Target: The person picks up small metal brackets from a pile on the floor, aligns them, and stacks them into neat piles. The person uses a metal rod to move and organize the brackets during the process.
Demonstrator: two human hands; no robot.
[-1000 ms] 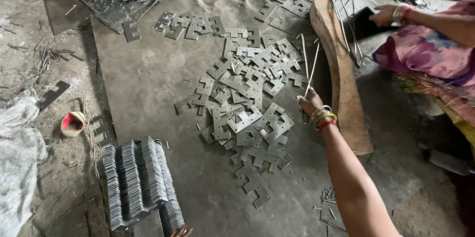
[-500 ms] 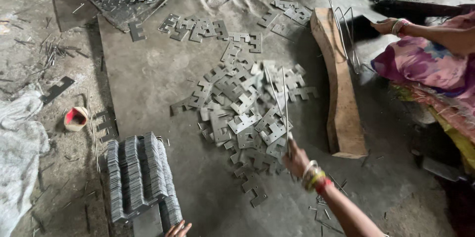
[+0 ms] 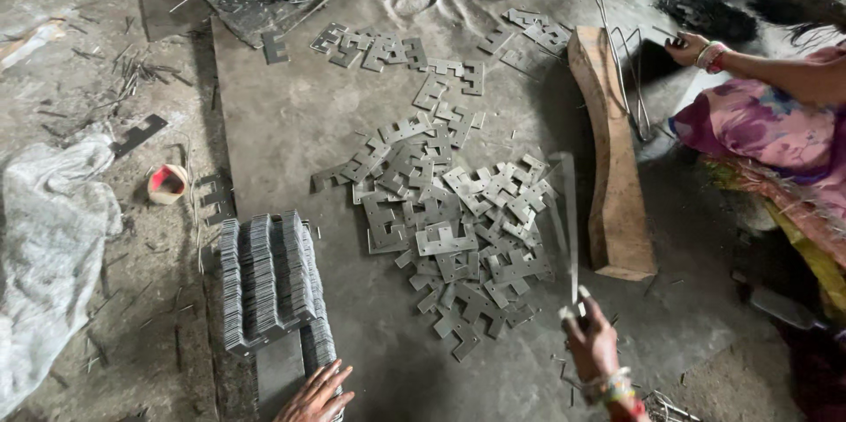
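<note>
My right hand (image 3: 592,344) has pulled back from the plate pile (image 3: 458,219) and now grips a thin metal rod (image 3: 569,228), raised over the pile's right edge. My left hand (image 3: 319,394), fingers loose, rests at the stacked plates (image 3: 269,285).

A metal workshop: stamped steel plates (image 3: 458,219) strewn over a gritty concrete floor (image 3: 291,131).

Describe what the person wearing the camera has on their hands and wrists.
Both hands are bare, with no gloves and no sleeves in view. The right hand has a stack of bangles at the wrist, in red, yellow and green with a pale one among them. The left hand shows only fingers and knuckles at the frame's bottom edge; its wrist is out of view.
</note>
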